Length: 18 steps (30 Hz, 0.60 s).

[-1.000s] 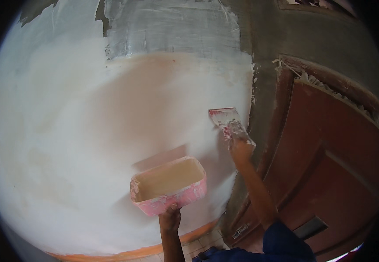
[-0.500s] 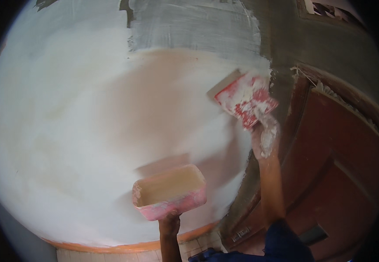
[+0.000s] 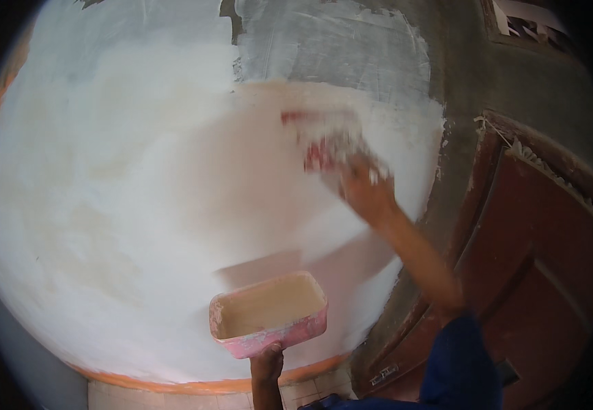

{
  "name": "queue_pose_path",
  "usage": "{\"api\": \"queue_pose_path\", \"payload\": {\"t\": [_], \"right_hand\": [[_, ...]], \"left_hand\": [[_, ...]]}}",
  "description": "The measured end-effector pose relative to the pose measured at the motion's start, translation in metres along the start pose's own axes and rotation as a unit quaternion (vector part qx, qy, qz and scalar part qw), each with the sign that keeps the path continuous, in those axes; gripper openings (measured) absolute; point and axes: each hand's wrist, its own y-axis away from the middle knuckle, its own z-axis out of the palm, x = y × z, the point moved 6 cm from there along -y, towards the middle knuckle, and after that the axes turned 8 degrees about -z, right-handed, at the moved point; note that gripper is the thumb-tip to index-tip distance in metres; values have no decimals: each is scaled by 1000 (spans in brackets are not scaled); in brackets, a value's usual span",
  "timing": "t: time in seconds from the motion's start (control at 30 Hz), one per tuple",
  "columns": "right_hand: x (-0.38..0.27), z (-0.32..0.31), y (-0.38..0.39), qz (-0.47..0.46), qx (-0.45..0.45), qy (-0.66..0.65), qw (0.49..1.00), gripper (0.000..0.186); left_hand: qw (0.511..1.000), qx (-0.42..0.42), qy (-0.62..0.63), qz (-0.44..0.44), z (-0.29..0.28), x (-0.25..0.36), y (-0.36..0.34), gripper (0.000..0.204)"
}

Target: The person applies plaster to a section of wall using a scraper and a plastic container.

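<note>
My right hand [image 3: 368, 188] is wrapped round the grip of a red putty knife [image 3: 324, 140] with a wide blade, crusted with white putty. Motion smears the tool, which is up against or close to the whitened wall [image 3: 139, 205]; exact contact is hard to tell. Lower down, my left hand [image 3: 267, 362] holds a pink rectangular tub [image 3: 303, 331] from its near side. Pale putty coats the inside of the tub, and dried smears mark its outer wall. Some of my left fingers are hidden beneath the tub.
Right of the wall stands a reddish-brown door [image 3: 515, 273] in a worn frame, with bare grey plaster [image 3: 515, 82] above it. Thinly coated grey patches [image 3: 331, 48] lie at the top. An orange band [image 3: 194, 387] borders the wall's foot above floor tiles [image 3: 146, 402].
My right hand has swept the putty knife leftward across the wall, away from the door side. The tub in my left hand has dropped slightly in the picture.
</note>
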Motion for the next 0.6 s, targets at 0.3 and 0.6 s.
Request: {"api": "queue_pose_path", "payload": {"t": [0.3, 0.6], "right_hand": [[47, -53, -92, 92, 110, -23, 989, 35], [-71, 33, -55, -98, 79, -16, 992, 29]], "left_hand": [[998, -30, -46, -21, -38, 3, 6, 64], [999, 11, -27, -34, -54, 6, 17, 72]]}}
